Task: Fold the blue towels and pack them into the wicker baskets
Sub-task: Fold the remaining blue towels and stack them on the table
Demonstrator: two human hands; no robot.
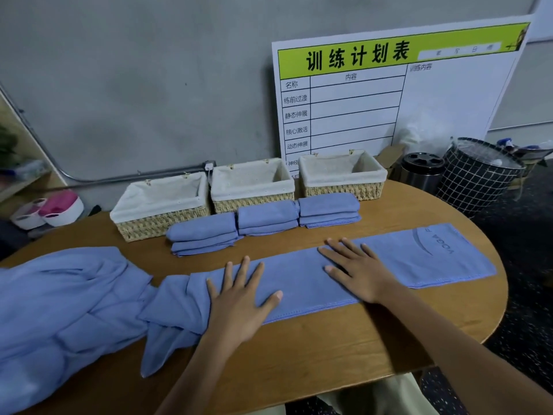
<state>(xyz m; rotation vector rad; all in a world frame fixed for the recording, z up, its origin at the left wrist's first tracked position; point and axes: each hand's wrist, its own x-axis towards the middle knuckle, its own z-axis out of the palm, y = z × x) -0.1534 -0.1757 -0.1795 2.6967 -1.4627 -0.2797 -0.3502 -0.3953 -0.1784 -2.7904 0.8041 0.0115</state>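
Observation:
A long blue towel point(419, 259), folded lengthwise into a strip, lies across the wooden table point(314, 348). My left hand point(239, 298) presses flat on its left part with fingers spread. My right hand point(356, 268) lies flat on its middle. Three folded blue towel stacks sit behind it: left point(202, 235), middle point(266, 218), right point(329, 209). Behind them stand three lined wicker baskets with nothing inside: left point(158, 223), middle point(251, 202), right point(344, 190). A heap of unfolded blue towels point(59, 310) covers the table's left end.
A white schedule board point(404, 94) leans on the wall behind the baskets. A metal bin point(422, 172) and a grid-patterned hamper point(475, 175) stand right of the table. Pink and white tubs point(57, 209) sit on the floor at the left.

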